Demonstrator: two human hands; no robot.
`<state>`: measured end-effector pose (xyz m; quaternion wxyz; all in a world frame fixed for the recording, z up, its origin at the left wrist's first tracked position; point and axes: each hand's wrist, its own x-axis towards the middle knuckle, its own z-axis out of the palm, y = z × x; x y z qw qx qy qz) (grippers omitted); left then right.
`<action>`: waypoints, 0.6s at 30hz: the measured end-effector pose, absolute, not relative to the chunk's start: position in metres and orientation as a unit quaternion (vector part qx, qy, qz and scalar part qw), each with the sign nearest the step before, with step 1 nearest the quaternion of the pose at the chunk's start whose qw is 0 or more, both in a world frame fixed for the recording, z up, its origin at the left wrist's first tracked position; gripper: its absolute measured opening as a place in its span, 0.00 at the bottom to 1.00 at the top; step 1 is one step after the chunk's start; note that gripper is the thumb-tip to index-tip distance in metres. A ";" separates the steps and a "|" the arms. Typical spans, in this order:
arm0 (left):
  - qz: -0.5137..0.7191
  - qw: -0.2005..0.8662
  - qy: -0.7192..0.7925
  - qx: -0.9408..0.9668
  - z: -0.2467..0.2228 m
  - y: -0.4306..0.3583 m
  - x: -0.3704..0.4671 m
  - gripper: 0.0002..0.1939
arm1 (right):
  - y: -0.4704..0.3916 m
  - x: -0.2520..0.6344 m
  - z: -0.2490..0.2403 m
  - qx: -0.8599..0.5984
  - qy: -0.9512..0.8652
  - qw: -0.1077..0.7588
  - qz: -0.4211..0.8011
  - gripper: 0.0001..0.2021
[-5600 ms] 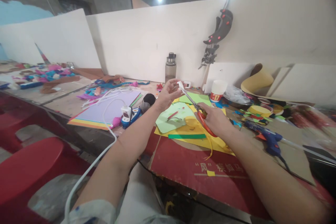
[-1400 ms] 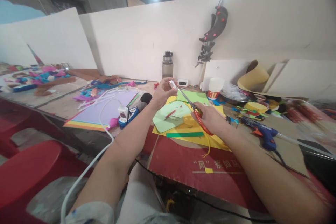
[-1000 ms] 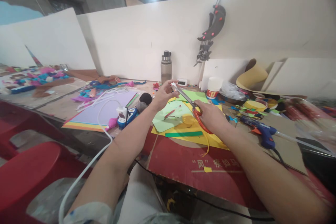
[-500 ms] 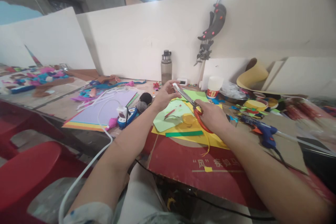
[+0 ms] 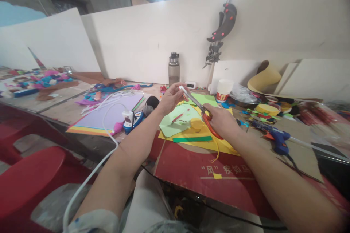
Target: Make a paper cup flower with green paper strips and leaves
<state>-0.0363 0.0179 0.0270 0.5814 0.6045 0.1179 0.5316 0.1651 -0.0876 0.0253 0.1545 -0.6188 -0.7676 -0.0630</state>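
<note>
My right hand (image 5: pixel 220 118) is wrapped round the orange handles of a pair of scissors (image 5: pixel 194 100), whose blades point up and to the left. At the blade tips, the fingers of my left hand (image 5: pixel 171 99) pinch a small white piece of paper (image 5: pixel 182 89). Whether the blades are cutting into it is too small to tell. Below my hands lie pale green paper (image 5: pixel 169 123) with a red pencil-like stick (image 5: pixel 177 117) and scraps on it, yellow paper (image 5: pixel 197 147), and a dark green strip (image 5: pixel 192 139).
A grey bottle (image 5: pixel 174 71) and a paper cup (image 5: pixel 224 91) stand at the back. A blue glue gun (image 5: pixel 279 142) lies at right. Left are a blue power strip (image 5: pixel 133 121), its white cable hanging near my arm, lilac paper (image 5: pixel 109 111) and a red stool (image 5: pixel 32 185).
My left fingers have closed in slightly around the white piece at the blade tips. The scissors and my right hand look almost unchanged; the view has shifted very slightly.
</note>
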 end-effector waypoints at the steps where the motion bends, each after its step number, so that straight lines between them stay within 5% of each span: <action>1: 0.533 0.577 0.121 0.606 0.027 0.019 -0.037 0.24 | -0.088 0.165 0.025 -0.616 -0.770 0.155 -0.063 0.16; 18: 0.532 0.581 0.133 0.601 0.024 0.021 -0.037 0.29 | -0.086 0.170 0.022 -0.604 -0.775 0.144 -0.121 0.16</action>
